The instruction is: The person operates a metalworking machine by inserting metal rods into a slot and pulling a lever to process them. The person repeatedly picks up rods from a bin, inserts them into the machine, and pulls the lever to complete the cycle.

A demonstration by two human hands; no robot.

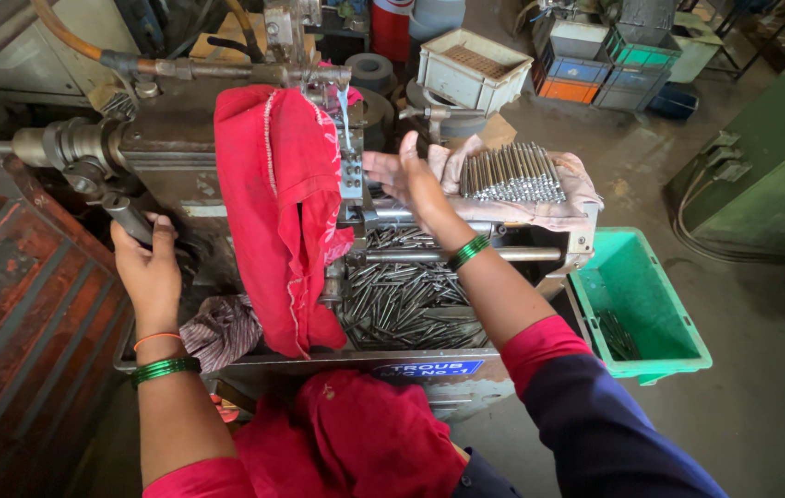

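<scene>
My left hand (145,263) is closed around a dark metal lever handle (127,217) on the left side of an old grey machine (171,148). My right hand (408,180) reaches forward at the machine's middle, fingers spread, next to its small metal fixture (352,171); whether it holds a rod is hidden. A red cloth (282,212) hangs over the machine's front. Just right of my right hand, a stack of thin metal rods (512,173) lies on a beige cloth (568,214). Below, the machine's tray (411,364) holds several loose metal rods (402,300).
A green plastic bin (637,309) with a few dark rods stands on the floor at right. A grey crate (471,69) and stacked coloured bins (595,65) sit behind. A green cabinet (761,175) is at far right; a rusty red metal panel (23,323) at left.
</scene>
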